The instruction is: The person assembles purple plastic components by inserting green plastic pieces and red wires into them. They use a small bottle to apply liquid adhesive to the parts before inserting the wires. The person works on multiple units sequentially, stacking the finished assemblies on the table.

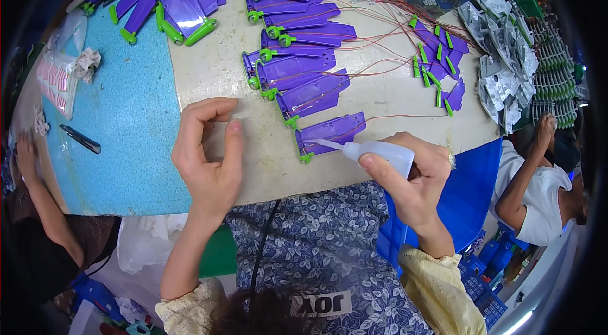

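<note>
My right hand point(415, 176) grips a translucent white squeeze bottle point(383, 152) with a thin nozzle. The nozzle tip is over the nearest purple plastic piece point(345, 127), which has a green end and a thin red wire; whether the tip touches it I cannot tell. My left hand point(209, 151) is raised left of that piece, fingers curled, with a gap between thumb and forefinger. I see nothing held in it. Beyond, several similar purple pieces point(297, 69) lie in an overlapping row, their red wires point(380, 50) running right.
More purple-and-green pieces point(183, 6) are heaped at far left, smaller ones point(437, 50) at right. A pile of grey parts point(500, 50) stands at the right edge. A black cutter knife point(80, 139) lies on the blue mat point(126, 151). Other people sit at both sides.
</note>
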A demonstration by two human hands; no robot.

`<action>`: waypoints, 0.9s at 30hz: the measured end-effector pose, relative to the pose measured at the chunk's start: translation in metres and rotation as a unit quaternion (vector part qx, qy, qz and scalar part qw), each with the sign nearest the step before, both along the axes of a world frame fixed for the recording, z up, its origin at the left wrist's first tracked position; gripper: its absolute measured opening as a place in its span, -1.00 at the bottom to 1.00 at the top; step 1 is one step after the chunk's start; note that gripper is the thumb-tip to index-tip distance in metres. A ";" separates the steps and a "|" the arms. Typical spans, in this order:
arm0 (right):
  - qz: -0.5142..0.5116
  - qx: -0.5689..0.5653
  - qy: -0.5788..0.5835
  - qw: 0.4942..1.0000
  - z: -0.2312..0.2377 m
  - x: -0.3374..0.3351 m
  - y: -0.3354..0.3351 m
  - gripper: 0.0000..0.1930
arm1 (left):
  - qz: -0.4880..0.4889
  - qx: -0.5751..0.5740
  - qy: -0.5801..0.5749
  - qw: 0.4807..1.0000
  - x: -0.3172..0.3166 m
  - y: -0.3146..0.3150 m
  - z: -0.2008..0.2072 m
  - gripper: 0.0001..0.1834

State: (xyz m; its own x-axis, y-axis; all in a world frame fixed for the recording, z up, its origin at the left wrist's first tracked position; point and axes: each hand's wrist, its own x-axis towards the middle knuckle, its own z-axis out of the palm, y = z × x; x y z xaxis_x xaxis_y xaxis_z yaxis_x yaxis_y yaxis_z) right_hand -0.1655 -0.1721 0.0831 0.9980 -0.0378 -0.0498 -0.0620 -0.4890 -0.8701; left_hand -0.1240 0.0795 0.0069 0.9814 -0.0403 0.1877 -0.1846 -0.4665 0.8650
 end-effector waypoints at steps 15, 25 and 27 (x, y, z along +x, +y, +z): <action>0.009 -0.052 -0.078 0.996 0.000 0.017 0.014 -0.81 | 0.004 -0.020 0.007 1.000 0.001 0.000 0.000 -0.81; 0.016 -0.057 -0.094 0.994 -0.002 0.032 0.023 -0.82 | 0.001 -0.045 0.005 0.999 0.001 0.000 -0.001 -0.81; 0.019 -0.059 -0.107 0.992 -0.001 0.038 0.027 -0.81 | -0.001 -0.047 0.004 0.999 0.002 0.000 0.000 -0.81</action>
State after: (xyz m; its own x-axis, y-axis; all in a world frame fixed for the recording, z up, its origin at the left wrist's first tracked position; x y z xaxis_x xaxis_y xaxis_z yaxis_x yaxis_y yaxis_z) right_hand -0.1278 -0.1456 0.0825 0.9861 0.0065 0.1659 0.1381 -0.5868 -0.7979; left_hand -0.1221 0.0797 0.0065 0.9827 -0.0242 0.1834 -0.1785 -0.3836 0.9061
